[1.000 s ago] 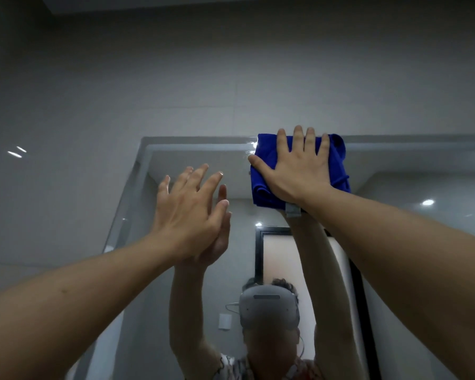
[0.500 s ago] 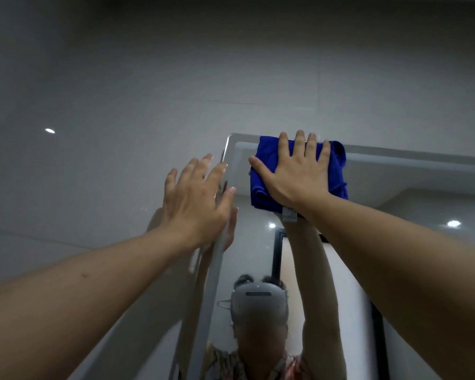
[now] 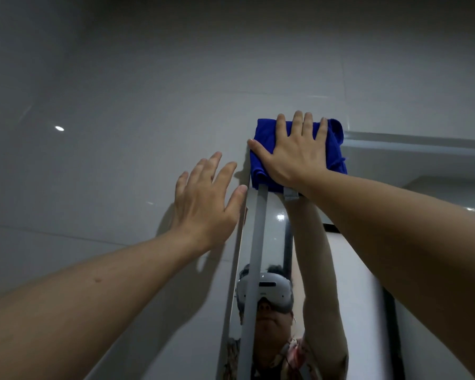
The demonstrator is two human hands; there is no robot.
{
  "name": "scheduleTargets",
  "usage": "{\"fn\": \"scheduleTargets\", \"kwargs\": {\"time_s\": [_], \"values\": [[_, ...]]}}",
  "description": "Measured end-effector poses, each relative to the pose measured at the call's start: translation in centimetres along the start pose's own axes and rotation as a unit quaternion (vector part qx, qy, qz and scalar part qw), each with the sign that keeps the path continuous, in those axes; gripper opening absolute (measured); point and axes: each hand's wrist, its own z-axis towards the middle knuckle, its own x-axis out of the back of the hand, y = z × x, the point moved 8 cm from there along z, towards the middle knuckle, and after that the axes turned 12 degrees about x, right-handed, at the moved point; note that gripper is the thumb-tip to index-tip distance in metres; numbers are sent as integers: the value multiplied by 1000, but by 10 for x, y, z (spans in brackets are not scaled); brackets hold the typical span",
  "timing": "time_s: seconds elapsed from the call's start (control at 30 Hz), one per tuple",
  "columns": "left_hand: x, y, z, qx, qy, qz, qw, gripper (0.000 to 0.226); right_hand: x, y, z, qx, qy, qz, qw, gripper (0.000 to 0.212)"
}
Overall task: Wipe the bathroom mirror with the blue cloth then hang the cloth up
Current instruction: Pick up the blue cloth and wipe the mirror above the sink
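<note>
The folded blue cloth lies flat against the top left corner of the mirror. My right hand presses on it with the palm and spread fingers, covering most of it. A grey tag hangs from the cloth's lower edge. My left hand is open, fingers apart, flat near the tiled wall just left of the mirror's bevelled left edge, holding nothing. Both arms and the headset show as reflections in the glass.
Glossy grey wall tiles surround the mirror on the left and above. The mirror's bevelled left edge runs down from the cloth. A dark door frame is reflected in the glass at the right.
My right hand has slid the cloth left along the mirror's top edge to the top left corner. My left hand now lies over the wall instead of the glass.
</note>
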Motion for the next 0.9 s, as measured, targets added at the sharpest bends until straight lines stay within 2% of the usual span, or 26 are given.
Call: {"fn": "scheduleTargets", "kwargs": {"time_s": [0.23,0.6,0.8,0.9], "values": [[1,-26,-9,4,1,-3,1000,68,-1,-18,2,30,-6,15,999,85],[-1,-21,-19,29,-6,-15,999,70,-5,-37,-32,42,-18,25,999,90],[9,-8,-19,14,4,-9,1000,67,-8,-47,-55,55,-18,27,998,92],[18,-10,-16,37,10,3,999,68,-10,-50,-67,65,-15,36,997,90]]}}
